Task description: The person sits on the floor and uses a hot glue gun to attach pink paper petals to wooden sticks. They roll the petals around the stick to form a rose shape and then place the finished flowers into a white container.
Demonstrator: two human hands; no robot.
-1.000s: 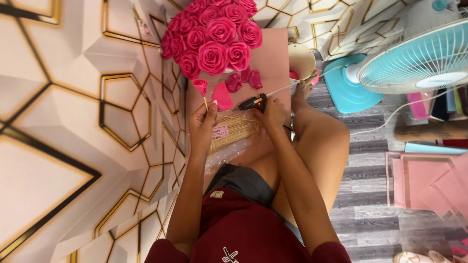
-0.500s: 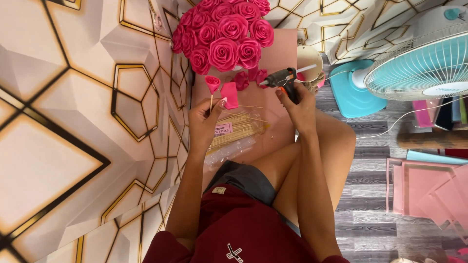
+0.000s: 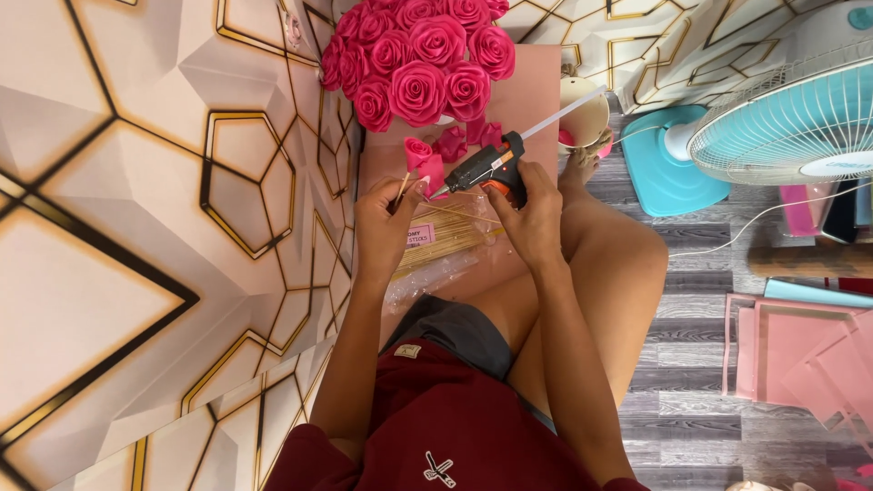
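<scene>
Grey plank flooring and a gold-lined hexagon wall surround me. My right hand (image 3: 532, 214) grips a black glue gun (image 3: 486, 166), my left hand (image 3: 386, 223) pinches a pink paper rose (image 3: 418, 152) on its stick. Far off, the rose bouquet (image 3: 418, 59) looks nearly full; this rose is still unattached, loose skewers (image 3: 446, 238) remain.

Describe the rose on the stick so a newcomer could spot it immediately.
Start at the big bouquet of pink roses at the top. Just below it, the left hand pinches a thin wooden stick topped by a single pink rose. It alone sits on a stick, with the glue gun nozzle aimed at it.
</scene>
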